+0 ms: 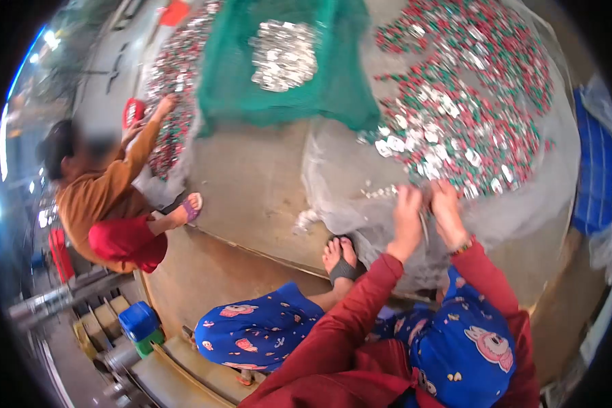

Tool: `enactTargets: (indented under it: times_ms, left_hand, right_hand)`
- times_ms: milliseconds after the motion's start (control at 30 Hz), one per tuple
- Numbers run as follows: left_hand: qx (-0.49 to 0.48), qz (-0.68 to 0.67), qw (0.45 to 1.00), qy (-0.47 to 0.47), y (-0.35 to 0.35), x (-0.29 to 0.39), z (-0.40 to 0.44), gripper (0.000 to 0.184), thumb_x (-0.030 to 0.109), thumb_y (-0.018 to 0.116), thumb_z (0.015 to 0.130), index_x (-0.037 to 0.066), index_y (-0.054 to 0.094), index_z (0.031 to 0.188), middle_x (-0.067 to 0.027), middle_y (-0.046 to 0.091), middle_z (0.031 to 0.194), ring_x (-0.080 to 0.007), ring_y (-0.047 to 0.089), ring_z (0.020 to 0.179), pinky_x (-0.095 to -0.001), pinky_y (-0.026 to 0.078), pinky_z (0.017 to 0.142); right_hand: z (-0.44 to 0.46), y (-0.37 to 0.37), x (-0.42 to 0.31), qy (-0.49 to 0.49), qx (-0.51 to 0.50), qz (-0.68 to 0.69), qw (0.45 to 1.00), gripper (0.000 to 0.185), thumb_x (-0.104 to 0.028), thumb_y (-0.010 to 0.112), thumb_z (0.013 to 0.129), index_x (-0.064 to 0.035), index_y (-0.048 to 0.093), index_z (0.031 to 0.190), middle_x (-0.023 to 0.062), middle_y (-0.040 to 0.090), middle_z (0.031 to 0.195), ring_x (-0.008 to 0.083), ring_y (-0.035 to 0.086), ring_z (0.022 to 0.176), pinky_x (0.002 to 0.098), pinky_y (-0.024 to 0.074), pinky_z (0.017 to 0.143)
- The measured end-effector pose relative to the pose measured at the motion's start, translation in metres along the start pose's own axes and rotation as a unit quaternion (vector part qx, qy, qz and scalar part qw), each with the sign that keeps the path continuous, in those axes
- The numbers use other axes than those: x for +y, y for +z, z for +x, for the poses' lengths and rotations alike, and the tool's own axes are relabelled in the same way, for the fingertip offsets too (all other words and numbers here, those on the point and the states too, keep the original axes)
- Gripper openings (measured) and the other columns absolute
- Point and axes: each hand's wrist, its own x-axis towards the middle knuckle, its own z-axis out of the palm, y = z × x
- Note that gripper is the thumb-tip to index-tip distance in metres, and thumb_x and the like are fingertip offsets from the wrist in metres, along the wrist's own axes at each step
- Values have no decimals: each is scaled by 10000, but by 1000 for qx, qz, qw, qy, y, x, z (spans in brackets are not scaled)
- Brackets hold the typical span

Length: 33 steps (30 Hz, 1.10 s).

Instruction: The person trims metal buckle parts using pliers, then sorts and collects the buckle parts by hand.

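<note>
Both my hands work close together at the near edge of a heap of small red, green and silvery pieces (pixel 469 129). My left hand (pixel 406 219) has its fingers bent and pressed together. Beside it, the fingers of my right hand (pixel 447 207) are closed too, pointing at the heap. A thin greyish strip (pixel 425 230) shows between the hands, too blurred to name, and I cannot tell which hand has it. What the fingertips pinch is hidden. Small white bits (pixel 381 193) lie just left of my left hand.
The heap rests on a clear plastic sheet (pixel 330 197). Green netting (pixel 285 112) bears a pile of silvery pieces (pixel 283 58). At left, another person (pixel 109 190) reaches into a second red-green heap (pixel 164 146). My foot (pixel 340 258) stands near the sheet. Blue cloth (pixel 595 170) lies right.
</note>
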Motion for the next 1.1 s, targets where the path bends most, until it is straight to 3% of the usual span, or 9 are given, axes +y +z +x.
enactTargets:
  times_ms: [200,467,533,567,667,800,900,1000,1100]
  left_hand:
    - [-12,-132,979,-154,-27,-1,9,202,134,522,927,-17,561,1055,-115,598,952,-156,573,799,-301,473,690]
    - [87,-97,966,-222,-70,9,-9,266,240,542,939,-8,582,1025,-103,644,839,-133,584,758,-288,464,668]
    - [72,-84,969,-222,-76,13,-7,258,221,546,932,-27,571,999,-170,643,882,-226,621,785,-337,480,700]
    - [55,-60,975,-205,-80,9,-7,256,219,548,931,-26,571,1001,-172,641,873,-236,618,774,-342,478,700]
    - [152,-30,978,-136,-91,-42,-6,223,194,603,887,-3,601,993,-153,619,866,-242,581,759,-353,460,683]
    - [222,232,926,-200,-153,-115,-12,283,211,714,786,24,608,971,-165,567,893,-329,554,844,-414,437,727]
    - [111,318,872,-355,-190,-159,-22,417,88,718,752,3,509,1103,-198,537,1036,-378,547,995,-460,443,824]
    - [67,343,898,-266,-215,-232,-46,502,141,728,717,34,508,1155,-217,548,1056,-400,524,1017,-458,429,863]
    - [107,477,850,-196,-199,-153,-4,520,19,638,717,46,502,1218,-216,551,1129,-381,506,1083,-426,421,898]
  right_hand:
    - [-9,21,-11,-186,-19,-219,958,243,-244,405,952,-30,521,957,222,595,759,418,587,745,480,420,613]
    - [-35,59,-8,-307,-111,-232,916,170,-193,420,930,-35,480,947,239,561,720,454,549,716,521,407,613]
    - [-29,57,-11,-330,-139,-261,896,161,-174,416,926,-25,472,947,250,554,740,462,538,733,527,399,623]
    - [-18,52,-10,-345,-171,-267,883,175,-139,407,932,-9,503,999,231,589,791,413,594,730,491,459,614]
    - [3,20,-14,-32,-227,5,973,223,-122,420,938,29,531,1059,183,612,874,324,639,753,428,530,656]
    - [40,-68,7,-31,-207,215,954,175,-147,475,948,-4,559,1005,140,606,1021,289,627,903,392,537,778]
    - [31,-96,-23,-1,-184,195,963,166,-175,572,901,-38,576,995,53,607,956,162,587,789,314,499,677]
    - [38,-114,-36,-14,-153,71,986,183,-204,650,844,-65,601,952,19,616,914,75,510,670,259,427,590]
    - [44,-113,-58,-54,-75,-103,990,154,-177,673,799,-78,613,901,12,624,847,49,494,669,245,404,569]
